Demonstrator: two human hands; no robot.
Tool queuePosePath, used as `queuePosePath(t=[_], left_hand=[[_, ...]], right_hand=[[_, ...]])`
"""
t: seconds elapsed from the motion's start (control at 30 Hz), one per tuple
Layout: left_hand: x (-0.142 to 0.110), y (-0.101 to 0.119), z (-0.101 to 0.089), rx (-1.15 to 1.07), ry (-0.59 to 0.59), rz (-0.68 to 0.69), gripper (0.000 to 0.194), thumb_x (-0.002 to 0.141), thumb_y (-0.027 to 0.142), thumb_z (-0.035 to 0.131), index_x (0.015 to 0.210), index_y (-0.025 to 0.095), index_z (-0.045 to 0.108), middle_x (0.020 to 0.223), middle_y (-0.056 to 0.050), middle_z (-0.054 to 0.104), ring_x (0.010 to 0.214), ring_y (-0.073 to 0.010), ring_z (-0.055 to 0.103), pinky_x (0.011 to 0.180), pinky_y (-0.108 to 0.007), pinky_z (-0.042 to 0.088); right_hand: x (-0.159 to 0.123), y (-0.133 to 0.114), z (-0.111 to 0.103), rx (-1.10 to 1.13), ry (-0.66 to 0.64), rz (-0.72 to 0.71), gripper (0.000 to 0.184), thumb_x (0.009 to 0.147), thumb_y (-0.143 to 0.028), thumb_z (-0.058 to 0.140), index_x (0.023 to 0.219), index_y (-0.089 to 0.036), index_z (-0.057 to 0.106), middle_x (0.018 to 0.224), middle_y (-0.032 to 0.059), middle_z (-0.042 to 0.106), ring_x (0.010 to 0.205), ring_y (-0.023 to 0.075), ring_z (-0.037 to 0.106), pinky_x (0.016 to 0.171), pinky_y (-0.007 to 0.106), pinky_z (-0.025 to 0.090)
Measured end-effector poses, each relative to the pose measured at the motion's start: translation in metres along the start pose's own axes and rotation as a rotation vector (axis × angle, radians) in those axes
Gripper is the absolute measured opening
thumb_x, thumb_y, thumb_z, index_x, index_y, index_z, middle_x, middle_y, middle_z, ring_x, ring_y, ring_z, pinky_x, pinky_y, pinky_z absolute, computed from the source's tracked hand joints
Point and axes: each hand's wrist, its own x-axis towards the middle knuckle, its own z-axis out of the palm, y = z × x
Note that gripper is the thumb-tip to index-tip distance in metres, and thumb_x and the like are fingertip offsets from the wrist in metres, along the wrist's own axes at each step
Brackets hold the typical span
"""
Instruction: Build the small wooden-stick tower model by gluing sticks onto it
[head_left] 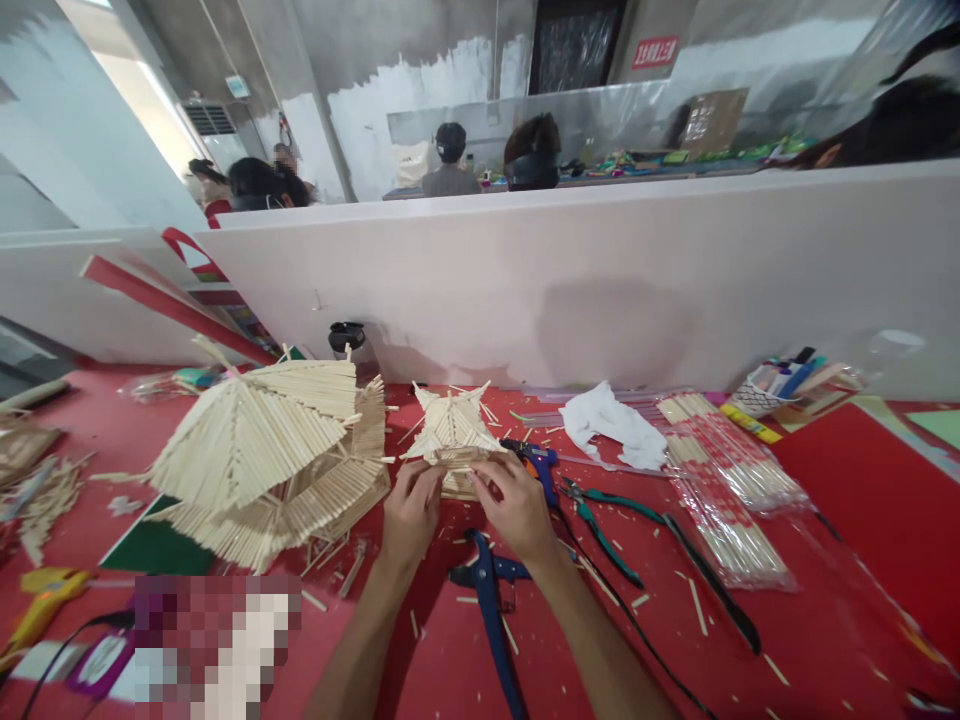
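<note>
A small pavilion model (pixel 452 422) of pale wooden sticks, with upturned roof corners, stands in front of me on the red table. My left hand (pixel 412 508) pinches the left side of its near edge. Closed at the right side of that edge is my right hand (pixel 517 503); the exact contact of its fingertips is partly hidden. A larger stick-built model (pixel 262 440) with tiered roofs stands to the left. Just below my hands lies a blue-handled cutter (pixel 487 600). A blue glue gun (pixel 541 465) rests beyond my right hand.
Green-handled pliers (pixel 611 545), bagged sticks (pixel 724 500) and crumpled white tissue (pixel 611 425) lie to the right. A yellow glue gun (pixel 41 600) lies at the left. Stick scraps and a black cable surround my forearms. A white partition (pixel 487 290) bounds the table's back; people sit beyond.
</note>
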Motion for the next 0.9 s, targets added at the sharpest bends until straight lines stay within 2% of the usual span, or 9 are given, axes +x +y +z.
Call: queuePosePath(t=[0.2, 0.37, 0.53, 0.63, 0.73, 0.9], left_hand=[[-0.006, -0.003, 0.000, 0.075, -0.089, 0.121, 0.034, 0.095, 0.006, 0.046, 0.118, 0.020, 0.068, 0.100, -0.008, 0.068, 0.092, -0.0147, 0.068, 0.079, -0.023, 0.056], [-0.010, -0.007, 0.000, 0.139, -0.087, 0.227, 0.035, 0.093, 0.007, 0.050, 0.121, 0.019, 0.068, 0.101, -0.010, 0.071, 0.092, -0.0166, 0.071, 0.080, -0.024, 0.056], [-0.009, -0.009, 0.003, 0.129, -0.091, 0.222, 0.034, 0.093, 0.007, 0.052, 0.121, 0.019, 0.068, 0.101, -0.011, 0.072, 0.092, -0.0170, 0.072, 0.082, -0.025, 0.056], [-0.008, -0.010, 0.003, 0.088, -0.110, 0.218, 0.035, 0.093, 0.005, 0.050, 0.122, 0.018, 0.066, 0.105, -0.011, 0.073, 0.095, -0.0180, 0.072, 0.085, -0.028, 0.056], [-0.008, -0.011, 0.002, 0.033, -0.130, 0.226, 0.036, 0.093, 0.004, 0.051, 0.124, 0.017, 0.065, 0.110, -0.012, 0.073, 0.099, -0.0190, 0.072, 0.087, -0.029, 0.057], [-0.003, -0.008, -0.002, -0.039, -0.153, 0.189, 0.044, 0.093, 0.001, 0.046, 0.128, 0.020, 0.064, 0.109, -0.010, 0.074, 0.100, -0.0180, 0.072, 0.085, -0.028, 0.058]], right_hand=[[0.000, 0.000, 0.002, 0.022, 0.039, 0.014, 0.013, 0.098, -0.028, 0.058, 0.100, -0.023, 0.070, 0.093, 0.0067, 0.070, 0.083, 0.0197, 0.068, 0.077, 0.031, 0.057], [0.000, 0.000, 0.002, 0.106, 0.027, 0.099, 0.011, 0.096, -0.029, 0.061, 0.098, -0.022, 0.069, 0.089, 0.0049, 0.068, 0.068, 0.0162, 0.063, 0.068, 0.029, 0.055], [0.002, 0.001, -0.006, 0.234, -0.034, 0.165, 0.013, 0.094, -0.030, 0.064, 0.102, -0.021, 0.068, 0.085, 0.0017, 0.060, 0.057, 0.0121, 0.054, 0.056, 0.025, 0.049], [0.005, 0.005, -0.015, 0.280, -0.017, 0.193, 0.010, 0.095, -0.029, 0.061, 0.095, -0.020, 0.065, 0.080, 0.0005, 0.056, 0.062, 0.0129, 0.054, 0.058, 0.024, 0.048], [0.007, 0.012, -0.022, 0.294, 0.021, 0.238, 0.008, 0.095, -0.028, 0.060, 0.095, -0.021, 0.064, 0.081, 0.0011, 0.060, 0.067, 0.0143, 0.058, 0.062, 0.025, 0.050], [0.006, 0.029, -0.029, 0.338, 0.025, 0.348, 0.011, 0.092, -0.031, 0.066, 0.096, -0.021, 0.068, 0.080, 0.0015, 0.067, 0.066, 0.0146, 0.062, 0.060, 0.024, 0.051]])
